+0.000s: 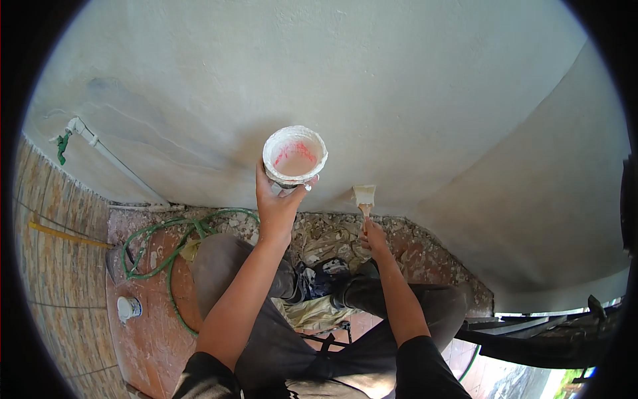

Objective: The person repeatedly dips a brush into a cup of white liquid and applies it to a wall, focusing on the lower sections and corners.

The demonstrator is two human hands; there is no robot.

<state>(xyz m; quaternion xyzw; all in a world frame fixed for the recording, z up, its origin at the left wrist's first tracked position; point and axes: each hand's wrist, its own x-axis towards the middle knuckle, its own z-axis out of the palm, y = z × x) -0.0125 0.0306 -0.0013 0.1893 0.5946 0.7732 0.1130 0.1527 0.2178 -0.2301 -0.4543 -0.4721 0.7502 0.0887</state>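
My left hand [278,207] is wrapped round the lower side of a white paint tub [268,158], held up in front of the wall. Whitish residue coats the tub's rim, and pink-red smears mark its inside. Lower and to the right, my right hand [374,237] grips the handle of a paintbrush [364,195]. The brush points upward, its pale, coated bristles right at the lower part of the wall [425,100].
A white pipe [126,169] with a green tap [63,147] runs down the wall at left. A green hose [156,269] coils on the reddish floor near a small white tub [129,308]. Crumpled sheeting [325,236] and debris line the wall's foot. Dark objects [545,339] stand at lower right.
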